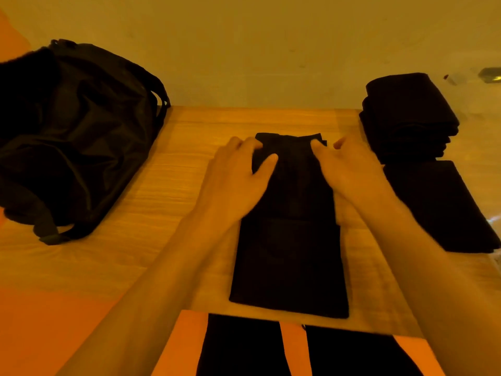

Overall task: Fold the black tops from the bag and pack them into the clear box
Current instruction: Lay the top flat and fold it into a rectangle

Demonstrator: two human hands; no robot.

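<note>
A top (pixel 290 253) is laid on the tabletop (pixel 176 185). Its far corners are gripped by the left hand (pixel 238 172) and the right hand (pixel 349 166).

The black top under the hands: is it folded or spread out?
Folded lengthwise: the black top lies as a narrow strip, a layer edge across its middle.

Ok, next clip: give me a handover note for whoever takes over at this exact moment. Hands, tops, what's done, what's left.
Hands: the left hand grips the far left corner of the black top. The right hand is at its far right corner, too blurred to tell the grip.
Things: the top lies on the table, already folded into a long strip. The bag sits at left, contents not visible.
Done: a stack of folded tops at right, with a second folded garment in front of it. No box walls can be made out.
Left: probably finish folding this top, pack it, then check the bag.
</note>
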